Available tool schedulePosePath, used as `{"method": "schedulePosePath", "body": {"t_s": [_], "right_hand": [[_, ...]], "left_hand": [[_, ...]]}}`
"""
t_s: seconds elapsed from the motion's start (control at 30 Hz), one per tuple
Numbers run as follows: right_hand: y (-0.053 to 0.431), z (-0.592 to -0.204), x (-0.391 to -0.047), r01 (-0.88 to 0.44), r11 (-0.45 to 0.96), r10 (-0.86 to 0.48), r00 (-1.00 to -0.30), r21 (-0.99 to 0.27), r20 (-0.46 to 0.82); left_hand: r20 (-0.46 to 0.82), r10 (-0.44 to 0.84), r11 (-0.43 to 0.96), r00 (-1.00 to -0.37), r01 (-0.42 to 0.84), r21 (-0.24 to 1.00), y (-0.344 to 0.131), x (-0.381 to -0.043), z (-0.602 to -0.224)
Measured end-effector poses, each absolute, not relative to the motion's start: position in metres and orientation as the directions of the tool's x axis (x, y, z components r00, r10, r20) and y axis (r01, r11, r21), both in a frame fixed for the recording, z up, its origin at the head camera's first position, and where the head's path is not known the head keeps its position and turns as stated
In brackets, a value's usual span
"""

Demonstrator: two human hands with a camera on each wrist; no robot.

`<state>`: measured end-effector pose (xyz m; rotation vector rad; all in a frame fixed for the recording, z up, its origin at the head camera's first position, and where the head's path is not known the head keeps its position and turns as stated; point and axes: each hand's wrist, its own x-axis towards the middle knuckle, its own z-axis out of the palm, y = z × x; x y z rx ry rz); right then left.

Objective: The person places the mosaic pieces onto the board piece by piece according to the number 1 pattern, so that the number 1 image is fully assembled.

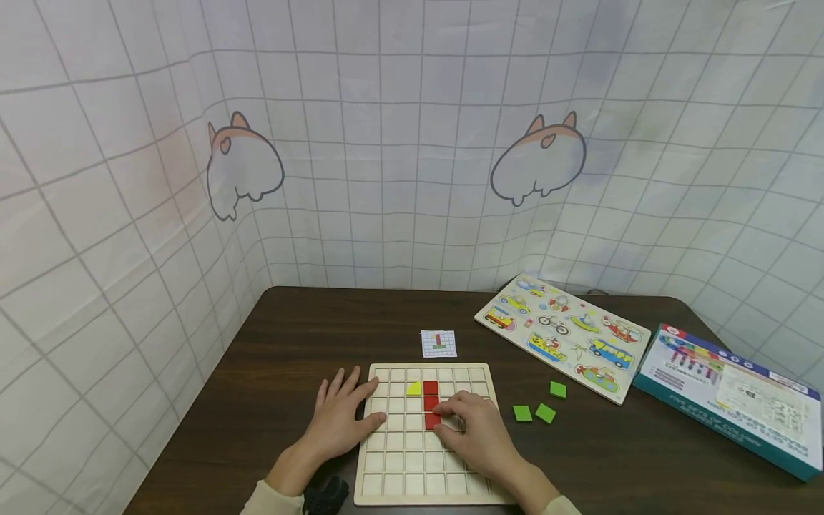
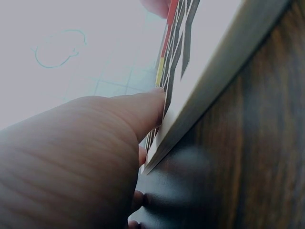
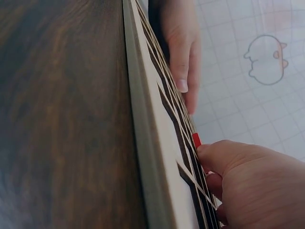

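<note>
A wooden grid board [image 1: 393,484] lies on the dark table. My left hand [image 1: 337,418] rests with spread, straight fingers on its left edge, thumb and a finger reaching over the rim. With thumb and fingertips, my right hand [image 1: 479,433] pinches the lowest red square tile [image 1: 431,422] in the grid. That tile [image 3: 197,139] shows at my thumb tip in the right wrist view. Directly above it in the same column sit an upper red tile [image 1: 430,388] and a middle red tile [image 1: 430,404]. A yellow tile with a slanted edge [image 1: 413,389] is left of the top one.
A small pattern card [image 1: 438,352] lies behind the board. Three green square tiles [image 1: 545,413] are on the table to the right. Farther right are a vehicle picture puzzle board [image 1: 566,336] and a teal-sided box [image 1: 734,400]. A black object [image 1: 327,495] is by my left wrist.
</note>
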<state>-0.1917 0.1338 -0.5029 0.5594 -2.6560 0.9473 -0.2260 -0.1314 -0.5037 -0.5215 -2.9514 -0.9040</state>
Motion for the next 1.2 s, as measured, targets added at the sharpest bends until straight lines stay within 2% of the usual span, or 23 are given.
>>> {"method": "schedulePosePath", "body": {"t_s": [0.43, 0.67, 0.97, 1.2], "right_hand": [[0.134, -0.502, -0.192, -0.448, 0.709, -0.270, -0.886, -0.545, 0.377], [0.136, -0.501, -0.189, -0.413, 0.685, -0.250, -0.907, -0.600, 0.338], [0.143, -0.498, -0.184, -0.371, 0.616, -0.134, -0.919, -0.695, 0.372], [0.174, -0.488, -0.191, -0.345, 0.687, -0.061, -0.904, -0.639, 0.422]], "left_hand": [[0.100, 0.312, 0.784, -0.945, 0.315, 0.535, -0.131, -0.227, -0.504], [0.095, 0.320, 0.777, -0.943, 0.318, 0.544, -0.131, -0.226, -0.502], [0.092, 0.314, 0.773, -0.945, 0.311, 0.553, -0.135, -0.225, -0.505], [0.106, 0.326, 0.761, -0.940, 0.327, 0.561, -0.135, -0.227, -0.507]]}}
